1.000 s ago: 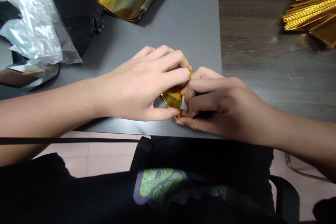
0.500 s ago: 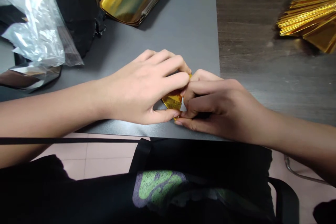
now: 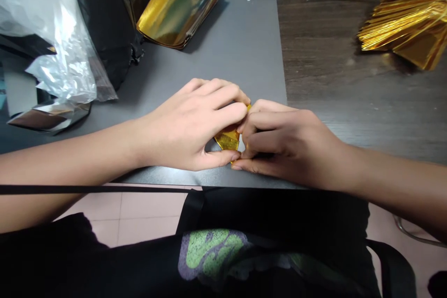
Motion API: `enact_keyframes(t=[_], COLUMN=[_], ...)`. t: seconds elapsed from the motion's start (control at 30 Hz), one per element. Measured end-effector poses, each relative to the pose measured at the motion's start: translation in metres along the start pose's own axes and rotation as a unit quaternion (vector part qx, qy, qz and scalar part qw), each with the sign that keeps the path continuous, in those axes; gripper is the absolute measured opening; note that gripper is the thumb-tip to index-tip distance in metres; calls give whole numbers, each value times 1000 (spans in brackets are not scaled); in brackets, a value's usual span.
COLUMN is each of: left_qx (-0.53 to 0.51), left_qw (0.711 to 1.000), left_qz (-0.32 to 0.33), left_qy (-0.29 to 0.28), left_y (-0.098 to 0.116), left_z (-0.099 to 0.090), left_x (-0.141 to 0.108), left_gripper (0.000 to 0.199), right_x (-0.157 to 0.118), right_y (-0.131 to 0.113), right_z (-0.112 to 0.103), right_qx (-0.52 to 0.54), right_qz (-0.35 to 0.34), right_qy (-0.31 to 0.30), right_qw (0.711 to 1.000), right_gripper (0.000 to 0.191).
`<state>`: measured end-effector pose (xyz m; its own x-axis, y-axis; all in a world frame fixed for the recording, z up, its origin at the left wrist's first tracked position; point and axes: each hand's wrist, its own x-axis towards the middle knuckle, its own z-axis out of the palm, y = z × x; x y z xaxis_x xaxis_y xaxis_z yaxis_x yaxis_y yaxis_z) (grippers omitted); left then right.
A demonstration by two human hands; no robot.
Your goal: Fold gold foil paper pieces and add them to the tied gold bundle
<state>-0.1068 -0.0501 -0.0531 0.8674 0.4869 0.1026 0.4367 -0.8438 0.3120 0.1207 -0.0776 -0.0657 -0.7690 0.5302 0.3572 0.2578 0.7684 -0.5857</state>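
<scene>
Together, the left hand (image 3: 197, 123) and right hand (image 3: 295, 142) hold a small folded piece of gold paper (image 3: 227, 140) at the grey mat (image 3: 247, 51), close to its near edge. The left lies palm down, wrist nearly straight, its bent fingers arched over the paper and its thumb stretched along the near side. The right comes in from the opposite side, fingers tightly curled, thumb and forefinger pinching the paper's near corner beside the left thumb.

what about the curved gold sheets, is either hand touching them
No, the curved gold sheets lie apart, beyond the left hand, while it and the right hand both touch the small gold piece.
</scene>
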Motion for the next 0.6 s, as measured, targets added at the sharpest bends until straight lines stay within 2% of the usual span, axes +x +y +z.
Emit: enact_keyframes(t=[0.4, 0.6], left_qx=[13, 17], left_qw=[1000, 1000], left_qz=[-8, -10], left_qy=[5, 2], left_y=[1, 2], left_z=[0, -1], left_x=[1, 1], left_gripper=[35, 37], right_x=[1, -1], right_y=[1, 9], right_z=[-3, -16], right_qx=[-16, 32], right_qz=[12, 8], right_qy=[-2, -53], right_qw=[1000, 998], right_gripper=[26, 21])
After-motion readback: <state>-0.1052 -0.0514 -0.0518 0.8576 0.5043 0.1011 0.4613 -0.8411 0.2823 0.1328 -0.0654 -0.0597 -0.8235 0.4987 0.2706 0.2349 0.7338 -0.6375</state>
